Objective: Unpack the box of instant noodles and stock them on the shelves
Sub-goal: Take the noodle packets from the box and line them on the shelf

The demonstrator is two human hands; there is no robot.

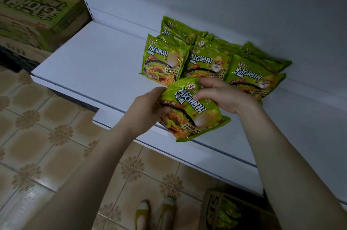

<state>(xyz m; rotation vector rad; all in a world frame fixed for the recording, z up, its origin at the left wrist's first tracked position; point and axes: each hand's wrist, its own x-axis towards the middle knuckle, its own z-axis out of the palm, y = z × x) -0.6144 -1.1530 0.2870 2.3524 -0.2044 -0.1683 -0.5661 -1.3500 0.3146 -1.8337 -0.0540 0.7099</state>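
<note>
Both hands hold a green packet of instant noodles [195,115] just above the front part of the white shelf [90,64]. My left hand [148,107] grips the packet's left edge. My right hand [223,94] grips its top right, fingers curled over the wrapper. Behind it, several identical green packets [208,60] stand in three leaning rows toward the back of the shelf. An open cardboard box [234,212] with more green packets inside sits on the floor at the lower right, partly hidden by my right forearm.
A stack of green-printed noodle cartons [33,13] fills the upper left, beside the shelf upright. A lower white shelf [216,156] juts out below. Tiled floor [47,135] spreads left, and my shoes [155,214] stand close to the open box.
</note>
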